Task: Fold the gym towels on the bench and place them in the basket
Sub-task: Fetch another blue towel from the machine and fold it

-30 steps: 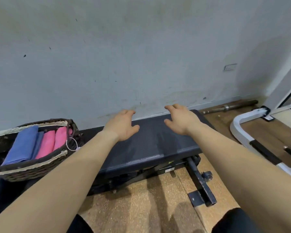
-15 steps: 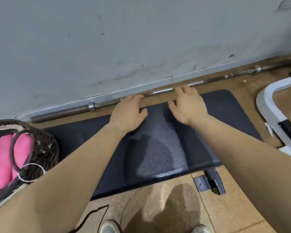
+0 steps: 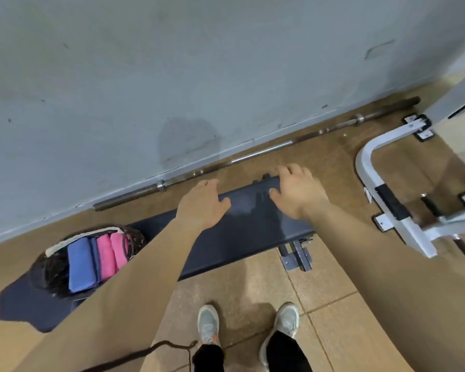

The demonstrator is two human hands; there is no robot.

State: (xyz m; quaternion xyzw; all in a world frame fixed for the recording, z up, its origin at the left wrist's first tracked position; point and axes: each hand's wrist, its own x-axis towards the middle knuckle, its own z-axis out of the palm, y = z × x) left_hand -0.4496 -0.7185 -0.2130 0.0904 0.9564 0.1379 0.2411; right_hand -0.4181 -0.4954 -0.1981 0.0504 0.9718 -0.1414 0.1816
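We find the folded towels, the blue towel and the pink towels, packed side by side in the basket at the left end of the worktop. As every towel we can see is already in there, we judge the work about done, which is why the left hand and right hand are spread palm down and hold nothing over the pad's right half; we cannot tell if they touch it. Against half a second ago, the view has risen and drawn back: the person's shoes now show, the whole basket is in sight, and the hands lie nearer the pad's right end.
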